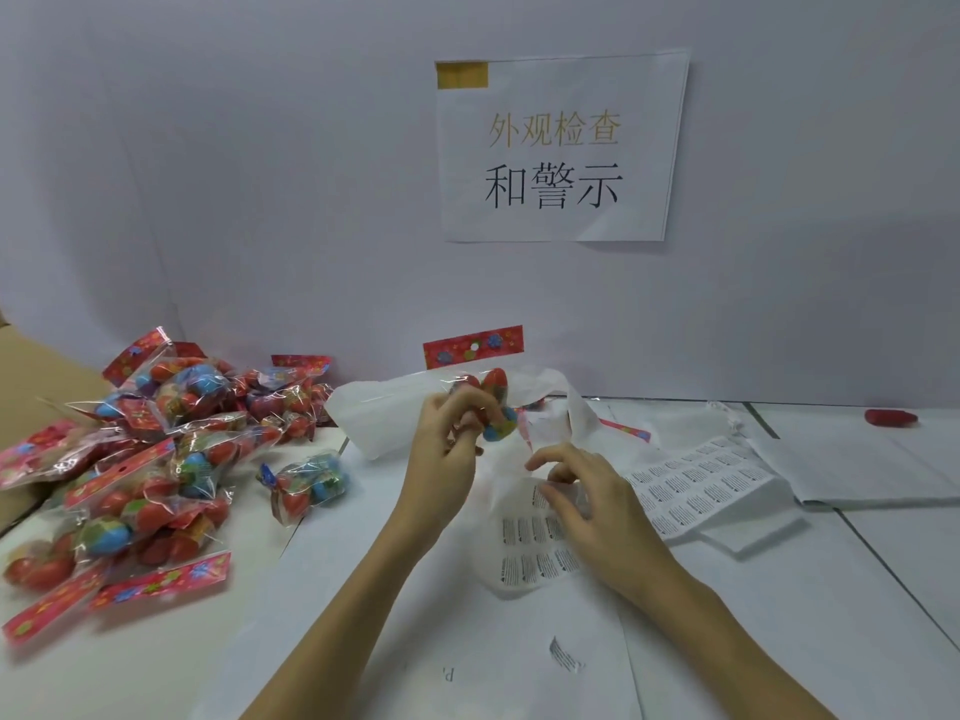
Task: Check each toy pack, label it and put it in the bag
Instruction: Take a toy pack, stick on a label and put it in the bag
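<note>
So the biggest thing on my table (779, 641) is the heap of toy packs (130, 459) off to my left, clear bags of red and blue balls with red card headers, all waiting their turn, with one stray pack (306, 485) lying on its own just beside the pile. Behind my hands is the white bag (384, 413) the finished ones go into, lying slumped with its mouth toward the middle, and I think there's already a pack header peeking out near it on the right but it's hard to tell. Then the label sheets: a full one (701, 485) fanned out to the right, and a partly used one (535, 543) right under my right hand. My left hand (447, 449) is curled around the current toy pack (488, 402), holding it up over the bag, header pointing up. My right hand (582, 491) is down on the used sheet, fingertips pinched at a sticker, looks like I'm peeling one off. So I'd say I'm mid-labelling: next is lifting that sticker clean without it folding, pressing it on the pack, then dropping it in the bag
</note>
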